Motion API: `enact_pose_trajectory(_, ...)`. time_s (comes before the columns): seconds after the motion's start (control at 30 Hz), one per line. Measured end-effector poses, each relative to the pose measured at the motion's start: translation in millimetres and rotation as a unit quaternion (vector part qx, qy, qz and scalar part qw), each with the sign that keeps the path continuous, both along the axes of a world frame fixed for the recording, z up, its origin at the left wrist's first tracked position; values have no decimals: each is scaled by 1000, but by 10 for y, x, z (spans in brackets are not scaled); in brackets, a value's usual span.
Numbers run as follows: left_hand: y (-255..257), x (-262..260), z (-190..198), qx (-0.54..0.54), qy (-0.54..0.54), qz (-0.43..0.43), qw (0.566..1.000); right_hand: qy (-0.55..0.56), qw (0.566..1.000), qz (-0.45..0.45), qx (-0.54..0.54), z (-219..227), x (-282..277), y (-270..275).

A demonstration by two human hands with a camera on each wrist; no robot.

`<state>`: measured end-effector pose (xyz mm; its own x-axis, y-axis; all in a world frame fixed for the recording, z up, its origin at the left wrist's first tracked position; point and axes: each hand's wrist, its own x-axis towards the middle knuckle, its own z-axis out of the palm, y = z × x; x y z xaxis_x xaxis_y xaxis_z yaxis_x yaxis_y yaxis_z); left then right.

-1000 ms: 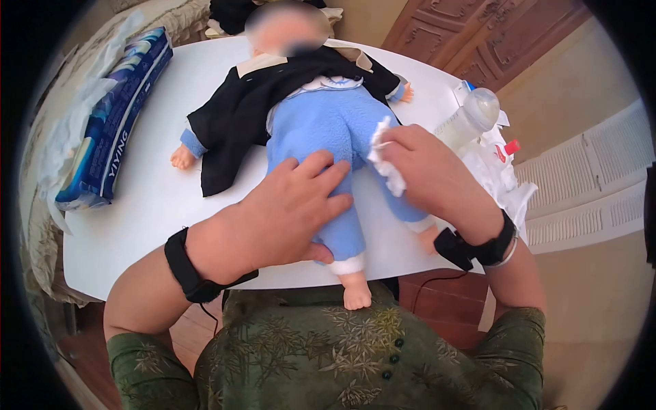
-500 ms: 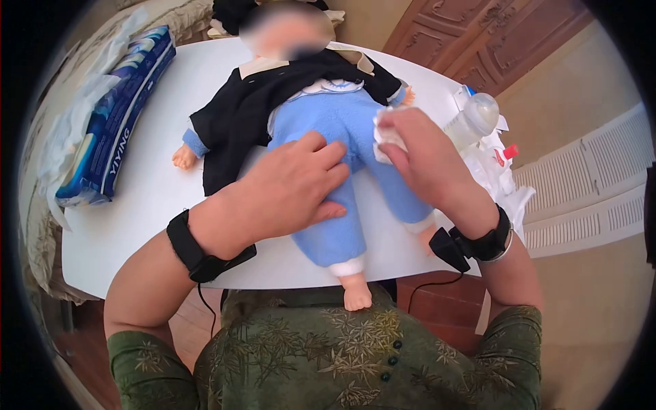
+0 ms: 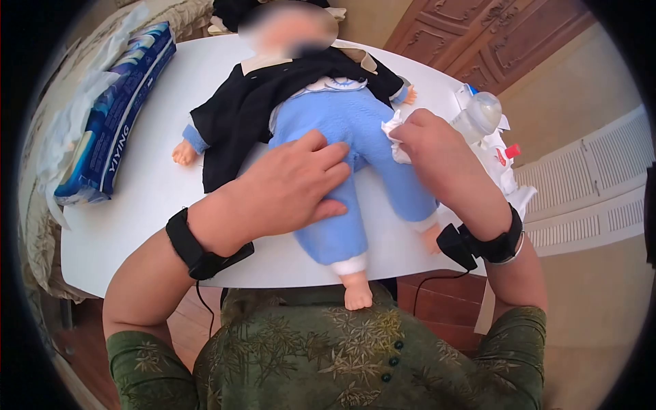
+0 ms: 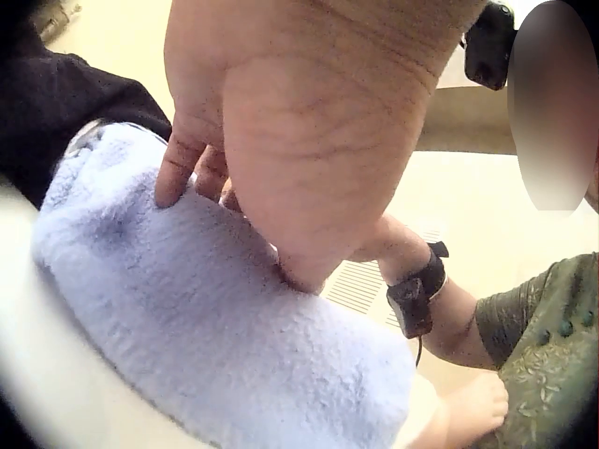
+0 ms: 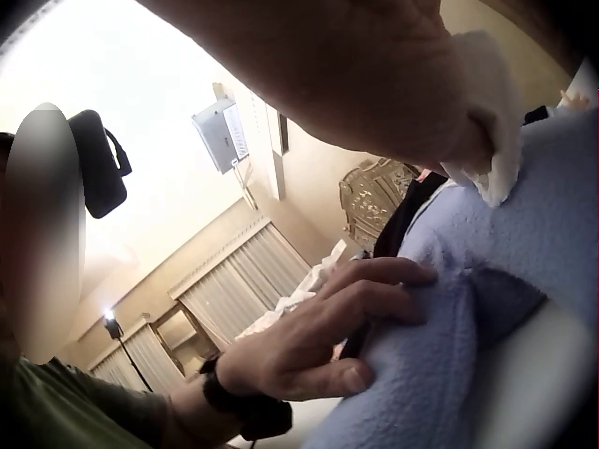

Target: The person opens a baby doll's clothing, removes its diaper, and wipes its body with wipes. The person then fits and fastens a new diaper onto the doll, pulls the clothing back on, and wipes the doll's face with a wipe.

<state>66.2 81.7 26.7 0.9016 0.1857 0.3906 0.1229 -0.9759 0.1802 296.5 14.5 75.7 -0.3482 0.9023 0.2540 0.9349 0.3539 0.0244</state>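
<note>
A doll [image 3: 328, 116] in pale-blue fleece trousers and a black jacket lies on its back, its feet towards the person. My left hand [image 3: 287, 181] rests on the trouser leg at the left, fingertips and thumb touching the fleece [image 4: 206, 299]. Between the fingers and thumb of my right hand [image 3: 441, 157] is a crumpled white wipe [image 3: 395, 137], pinched at the other thigh. In the right wrist view the wipe [image 5: 494, 112] lies against the blue cloth. The doll's bare foot [image 3: 357, 290] sticks out past the table's near edge.
The doll lies on a white table [image 3: 171, 232]. A blue packet [image 3: 119, 123] with white sheets beside it is at the left edge. At the right stand a clear bottle [image 3: 478, 116] and a red-capped item [image 3: 511, 152] among crumpled white material [image 3: 523, 197].
My right hand, still pinching the wipe, has moved up and outward along the thigh. My left hand has slid slightly up the leg, its thumb now higher on the fleece.
</note>
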Motion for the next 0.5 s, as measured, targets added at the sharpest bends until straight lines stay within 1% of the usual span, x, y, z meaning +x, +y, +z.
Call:
enact_pose_trajectory(0.07,-4,1,12,-5,6,1,1000,11,1000,-3,7,-11,-14,13)
enact_pose_trajectory(0.13,-13,-2,15,-11,12,1,1000,62,994,65,54,-94,-123,102)
enact_pose_trajectory(0.17,-12,-4,19,-8,15,1,1000,62,995,64,54,-139,-164,141)
enact_pose_trajectory(0.23,-9,-2,18,-3,18,2,1000,61,991,108,46,-210,-219,198)
enact_pose_trajectory(0.27,-8,-4,5,-2,15,1,1000,61,991,108,47,-202,-211,179)
enact_pose_trajectory(0.33,6,-31,-14,-4,9,2,1000,34,996,81,29,-161,-189,92)
enact_pose_trajectory(0.37,4,-36,-25,-7,-4,-1,1000,32,996,84,26,-121,-164,24)
enact_pose_trajectory(0.43,-5,-43,-46,-12,-18,-4,1000,-32,999,11,-30,-17,-120,-148)
enact_pose_trajectory(0.47,-3,-42,-44,-15,-18,-5,1000,-34,999,10,-31,27,-121,-205)
enact_pose_trajectory(0.5,0,-35,-36,-16,-18,-6,1000,-35,998,-28,-52,71,-120,-256)
